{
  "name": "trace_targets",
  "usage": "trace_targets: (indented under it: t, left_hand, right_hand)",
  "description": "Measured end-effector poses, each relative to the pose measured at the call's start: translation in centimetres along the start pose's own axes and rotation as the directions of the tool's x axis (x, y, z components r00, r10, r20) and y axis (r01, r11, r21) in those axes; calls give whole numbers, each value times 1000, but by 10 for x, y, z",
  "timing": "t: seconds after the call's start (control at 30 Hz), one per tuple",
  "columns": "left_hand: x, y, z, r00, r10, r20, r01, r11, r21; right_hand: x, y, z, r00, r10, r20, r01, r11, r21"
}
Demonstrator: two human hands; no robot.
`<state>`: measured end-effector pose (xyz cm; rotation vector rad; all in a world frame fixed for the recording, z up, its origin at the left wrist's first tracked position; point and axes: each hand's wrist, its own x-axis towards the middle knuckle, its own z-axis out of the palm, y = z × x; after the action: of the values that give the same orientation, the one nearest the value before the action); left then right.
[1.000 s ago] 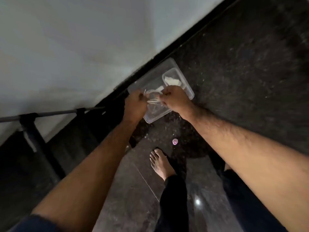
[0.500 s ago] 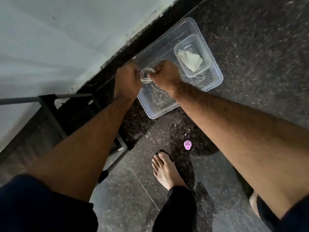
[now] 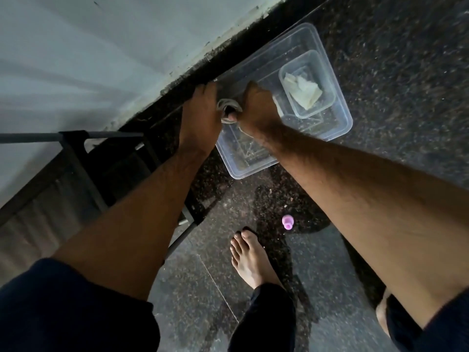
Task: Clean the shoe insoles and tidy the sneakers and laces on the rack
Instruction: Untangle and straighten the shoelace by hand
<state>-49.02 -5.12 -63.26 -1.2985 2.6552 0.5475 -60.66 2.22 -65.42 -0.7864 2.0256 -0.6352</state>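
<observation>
A coil of white shoelace [image 3: 228, 107] is held between both hands above a clear plastic tub [image 3: 340, 128] on the dark floor. My left hand [image 3: 200, 115] grips the coil from the left. From the right, my right hand [image 3: 257, 109] pinches the same lace, and a loose strand hangs down into the tub. Inside the tub sits a smaller clear container [image 3: 327, 82] with a pale folded cloth [image 3: 303, 91] in it. No sneakers or insoles are in view.
A dark metal rack frame [image 3: 76, 148] stands at the left against the white wall [image 3: 88, 59]. A small pink cap [image 3: 288, 222] lies on the speckled floor near my bare foot [image 3: 250, 260]. A wet patch darkens the floor around it.
The view has tilted down and closer, so the tub sits larger and further right. Both hands have drawn the lace loops into a tighter bundle between them.
</observation>
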Motion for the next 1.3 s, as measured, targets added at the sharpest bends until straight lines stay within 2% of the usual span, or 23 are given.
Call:
trace_targets:
  t: [0.2, 0.3, 0.4, 0.57, 0.63, 0.73, 0.87, 1.1, 1.3]
  left_hand:
    - [-35, 16, -22, 1000, -2, -13, 3, 1000, 26]
    - [-66, 33, -39, 996, -67, 55, 58, 988, 142]
    - [-108, 50, -62, 991, -70, 113, 49, 982, 183]
    - [-182, 101, -132, 979, -96, 178, 70, 987, 147]
    - [-208, 128, -170, 968, -133, 215, 103, 984, 144]
    - [-248, 174, -238, 965, -132, 226, 85, 974, 209]
    - [-310, 230, -340, 977, -120, 177, 76, 968, 239]
    - [-434, 285, -476, 975, -219, 41, 212, 968, 132]
    - [-528, 276, -518, 925, -369, -94, 373, 927, 35]
  right_hand:
    - [-32, 0, -20, 999, -2, 54, 1, 1000, 7]
    - [-67, -3, -40, 997, -18, 81, 21, 999, -26]
    - [-109, -7, -69, 992, -2, 125, 8, 999, -49]
    - [-184, -42, -152, 969, -117, 218, 166, 960, -224]
    - [-218, -65, -190, 947, -199, 253, 281, 895, -345]
    - [-274, -106, -245, 893, -312, 325, 445, 724, -527]
    - [-364, -171, -318, 828, -376, 415, 560, 526, -640]
    - [-490, -272, -398, 712, -439, 547, 697, 351, -625]
    - [-558, -339, -383, 589, -466, 660, 801, 229, -552]
